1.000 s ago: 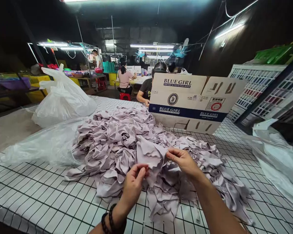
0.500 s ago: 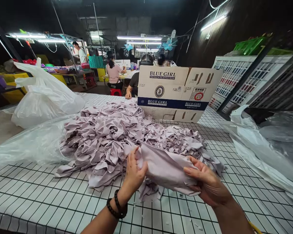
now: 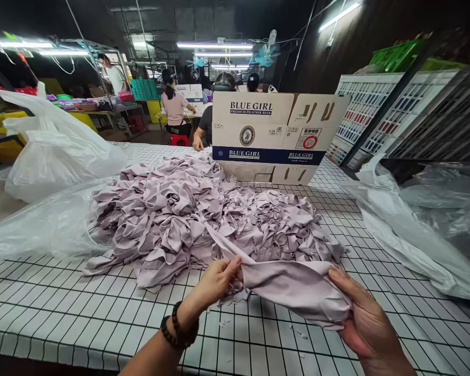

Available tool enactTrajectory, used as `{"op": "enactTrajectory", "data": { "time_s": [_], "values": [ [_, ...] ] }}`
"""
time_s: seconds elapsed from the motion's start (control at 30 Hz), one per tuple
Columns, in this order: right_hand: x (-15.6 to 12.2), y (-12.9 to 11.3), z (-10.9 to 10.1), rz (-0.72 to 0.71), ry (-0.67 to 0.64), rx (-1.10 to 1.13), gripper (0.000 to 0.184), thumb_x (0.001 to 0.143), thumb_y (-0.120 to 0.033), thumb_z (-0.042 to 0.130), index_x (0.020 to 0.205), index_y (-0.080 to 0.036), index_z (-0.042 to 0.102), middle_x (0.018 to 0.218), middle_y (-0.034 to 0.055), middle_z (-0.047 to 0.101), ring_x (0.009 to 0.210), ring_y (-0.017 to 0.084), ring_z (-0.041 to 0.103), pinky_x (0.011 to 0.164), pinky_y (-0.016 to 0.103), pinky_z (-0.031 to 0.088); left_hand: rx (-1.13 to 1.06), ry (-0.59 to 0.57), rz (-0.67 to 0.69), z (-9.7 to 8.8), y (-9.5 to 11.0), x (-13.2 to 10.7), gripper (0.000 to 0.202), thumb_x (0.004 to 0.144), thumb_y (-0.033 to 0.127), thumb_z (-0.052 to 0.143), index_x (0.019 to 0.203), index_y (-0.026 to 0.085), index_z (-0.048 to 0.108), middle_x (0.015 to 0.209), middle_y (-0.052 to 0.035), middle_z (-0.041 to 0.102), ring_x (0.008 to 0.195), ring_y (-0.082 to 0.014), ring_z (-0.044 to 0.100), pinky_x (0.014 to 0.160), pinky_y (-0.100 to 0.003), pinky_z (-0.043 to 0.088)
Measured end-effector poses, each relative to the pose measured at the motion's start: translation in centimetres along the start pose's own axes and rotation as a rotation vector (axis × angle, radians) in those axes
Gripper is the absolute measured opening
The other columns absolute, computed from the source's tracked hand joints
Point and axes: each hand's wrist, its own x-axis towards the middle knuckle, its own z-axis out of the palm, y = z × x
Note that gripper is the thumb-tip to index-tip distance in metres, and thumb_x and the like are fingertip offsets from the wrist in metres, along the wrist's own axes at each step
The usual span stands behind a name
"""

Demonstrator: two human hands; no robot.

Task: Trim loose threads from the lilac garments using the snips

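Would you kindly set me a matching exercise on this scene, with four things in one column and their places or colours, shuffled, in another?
Column one
1. Piece of cloth
2. Cardboard box
3. Stool
4. Plastic baskets

Column two
A. Green, at the upper right of the picture
B. White, with a dark blue band
C. Held between the left hand and the right hand
D. Red, beneath a seated person

Right pairs: 1-C, 2-B, 3-D, 4-A
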Motion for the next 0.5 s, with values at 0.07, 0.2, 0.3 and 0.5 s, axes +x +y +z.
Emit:
{"op": "enactTrajectory", "data": {
  "time_s": [0.07,0.2,0.3,0.5],
  "values": [
    [-0.2,-0.4,0.3,0.009,-0.072,-0.018,0.035,0.056,-0.025,0.084,0.087,-0.023,0.069,0.081,-0.0019,0.071,0.070,0.013,0.067,0.061,0.018,0.056,0.331,0.128,0.113,-0.4,-0.3,-1.1,0.044,0.085,0.055,0.052,0.078,0.014,0.066,0.069,-0.0039,0.061,0.063,-0.0163,0.055,0.060,-0.027,0.043],
    [-0.8,-1.1,2.2,0.042,-0.310,-0.115,0.032,0.060,-0.027,0.083,0.087,-0.021,0.068,0.068,-0.0017,0.067,0.057,0.011,0.062,0.053,0.017,0.052,0.588,0.249,0.454,-0.3,-0.6,-1.0,0.031,0.086,0.025,0.057,0.117,0.020,0.058,0.109,-0.0081,0.061,0.087,-0.0182,0.059,0.080,-0.032,0.047],
    [-1.0,-1.7,3.1,0.045,-0.407,-0.184,0.031,0.063,-0.030,0.082,0.088,-0.021,0.067,0.069,-0.0008,0.066,0.052,0.010,0.059,0.045,0.016,0.046,0.662,0.087,0.512,0.0,-0.2,-0.1,0.017,0.087,0.019,0.055,0.101,0.020,0.064,0.095,-0.0055,0.064,0.082,-0.0173,0.060,0.077,-0.031,0.049],
    [-3.2,-4.9,3.0,0.051,-0.460,-0.346,0.029,0.064,-0.037,0.081,0.083,-0.021,0.066,0.056,-0.0021,0.057,0.041,0.007,0.046,0.038,0.016,0.035,0.642,0.143,0.738,0.2,1.6,-2.3,0.012,0.088,0.019,0.053,0.090,0.021,0.065,0.104,-0.0095,0.066,0.103,-0.0236,0.057,0.093,-0.040,0.043]
  ]
}}
